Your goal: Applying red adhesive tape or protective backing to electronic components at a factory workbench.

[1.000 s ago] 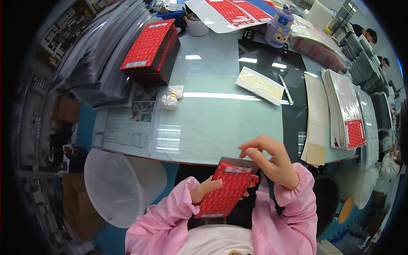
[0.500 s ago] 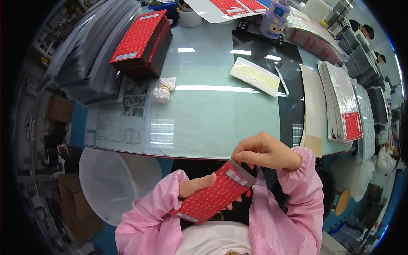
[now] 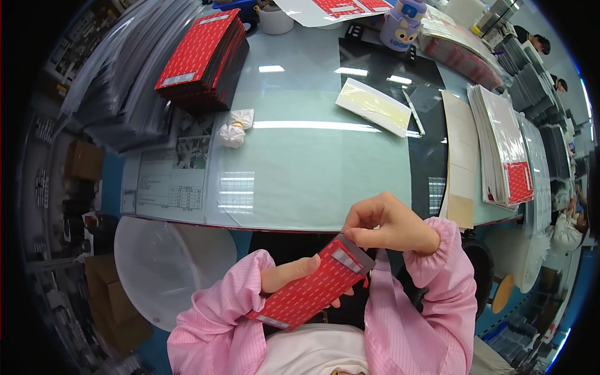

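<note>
Over my lap, in front of the table edge, my left hand (image 3: pixel 294 275) grips a flat red patterned packet (image 3: pixel 303 292), its thumb on top and fingertips showing below the far side. The packet is tilted, its upper end to the right. A pale label strip lies near each end, and a dark grey band edges the upper end. My right hand (image 3: pixel 390 225) is closed in a pinch at the upper corner of that grey band. Its fingers hide exactly what lies between them. A small red tab hangs from the packet's right corner.
A stack of similar red packets (image 3: pixel 203 59) stands at the table's left, beside piled clear plastic sheets (image 3: pixel 128 81). On the glass tabletop lie a white crumpled bundle (image 3: pixel 235 128), a pale yellow pad (image 3: pixel 374 107) and a white pen (image 3: pixel 413 113). A translucent tub (image 3: pixel 169 269) sits below left.
The view has shifted slightly. Both hands keep almost the same place on the red packet, my right fingers still at its upper corner.
</note>
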Available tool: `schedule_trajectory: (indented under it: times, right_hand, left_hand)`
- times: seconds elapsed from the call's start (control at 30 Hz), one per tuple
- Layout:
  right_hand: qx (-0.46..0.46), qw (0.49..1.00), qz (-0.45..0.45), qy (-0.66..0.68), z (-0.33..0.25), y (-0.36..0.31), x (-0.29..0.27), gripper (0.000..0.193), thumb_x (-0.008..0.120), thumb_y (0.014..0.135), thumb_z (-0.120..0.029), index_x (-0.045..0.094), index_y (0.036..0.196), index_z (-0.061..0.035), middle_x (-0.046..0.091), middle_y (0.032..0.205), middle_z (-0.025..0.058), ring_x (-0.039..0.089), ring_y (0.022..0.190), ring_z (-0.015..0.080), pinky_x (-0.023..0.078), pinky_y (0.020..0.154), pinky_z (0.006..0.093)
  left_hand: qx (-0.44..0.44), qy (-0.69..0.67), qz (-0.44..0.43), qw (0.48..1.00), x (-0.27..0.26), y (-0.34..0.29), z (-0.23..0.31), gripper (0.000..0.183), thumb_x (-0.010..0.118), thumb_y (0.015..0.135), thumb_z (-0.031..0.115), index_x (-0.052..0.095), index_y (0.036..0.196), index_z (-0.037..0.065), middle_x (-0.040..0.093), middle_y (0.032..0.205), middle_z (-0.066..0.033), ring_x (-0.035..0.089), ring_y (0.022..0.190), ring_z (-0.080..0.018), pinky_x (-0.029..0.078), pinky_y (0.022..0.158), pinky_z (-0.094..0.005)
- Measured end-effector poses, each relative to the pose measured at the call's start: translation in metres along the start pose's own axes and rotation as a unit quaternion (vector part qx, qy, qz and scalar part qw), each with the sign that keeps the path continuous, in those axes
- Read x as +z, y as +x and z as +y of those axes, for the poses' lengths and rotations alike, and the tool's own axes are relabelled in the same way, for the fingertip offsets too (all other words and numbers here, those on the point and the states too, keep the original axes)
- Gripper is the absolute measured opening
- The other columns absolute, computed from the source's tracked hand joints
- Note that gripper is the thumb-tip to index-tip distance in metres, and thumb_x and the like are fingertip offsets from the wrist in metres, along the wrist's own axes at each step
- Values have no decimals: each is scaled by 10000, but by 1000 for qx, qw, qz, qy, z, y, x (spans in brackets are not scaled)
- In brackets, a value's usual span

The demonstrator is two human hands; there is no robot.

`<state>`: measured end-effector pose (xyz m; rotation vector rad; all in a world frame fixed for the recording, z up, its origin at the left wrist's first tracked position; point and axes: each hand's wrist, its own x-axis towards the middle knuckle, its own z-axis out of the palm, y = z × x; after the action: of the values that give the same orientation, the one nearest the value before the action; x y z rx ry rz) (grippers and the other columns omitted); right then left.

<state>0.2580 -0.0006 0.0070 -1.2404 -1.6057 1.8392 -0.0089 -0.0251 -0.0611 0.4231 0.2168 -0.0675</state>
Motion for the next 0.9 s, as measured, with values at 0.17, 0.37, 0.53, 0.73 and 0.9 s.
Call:
schedule_trajectory:
  times: [0.17, 0.37, 0.53, 0.73, 0.9]
  right_hand:
    - [-8, 997, 73, -6, -2, 1, 12, 148, 665, 812, -96, 703, 847, 42, 678, 697, 51, 591, 630, 85, 494, 613, 253]
    - [44, 992, 26, 116, -2, 0, 4, 107, 682, 913, -56, 720, 901, 43, 699, 790, 12, 594, 695, 61, 491, 639, 222]
    - [11, 996, 15, 91, -4, -2, 1, 133, 684, 957, -76, 745, 981, 40, 712, 819, 16, 614, 709, 66, 496, 645, 222]
    - [-21, 999, 47, -7, -12, -3, 4, 171, 664, 905, -90, 754, 977, 36, 721, 761, 51, 633, 667, 86, 514, 630, 245]
    - [-25, 995, 64, -79, -21, -5, 5, 139, 686, 883, -87, 768, 935, 12, 715, 723, 36, 603, 630, 65, 502, 603, 234]
  left_hand:
    - [22, 6, 24, 999, 3, 1, 0, 856, 413, 1011, 696, 368, 1542, 26, 581, 1392, -158, 647, 1157, -189, 567, 899, -339]
    - [38, 15, 17, 999, 6, 0, 5, 871, 457, 994, 697, 373, 1538, 21, 581, 1386, -161, 648, 1154, -188, 570, 898, -339]
    - [51, 22, 30, 998, 5, -2, 8, 856, 436, 1007, 689, 381, 1538, 19, 579, 1392, -162, 647, 1157, -193, 569, 894, -340]
    - [31, 33, 58, 997, 4, -1, 7, 862, 448, 993, 708, 407, 1522, 29, 590, 1367, -146, 648, 1125, -182, 567, 864, -333]
    - [19, 61, 76, 995, 8, 1, 10, 886, 471, 969, 735, 420, 1511, 36, 598, 1342, -135, 646, 1093, -177, 559, 859, -331]
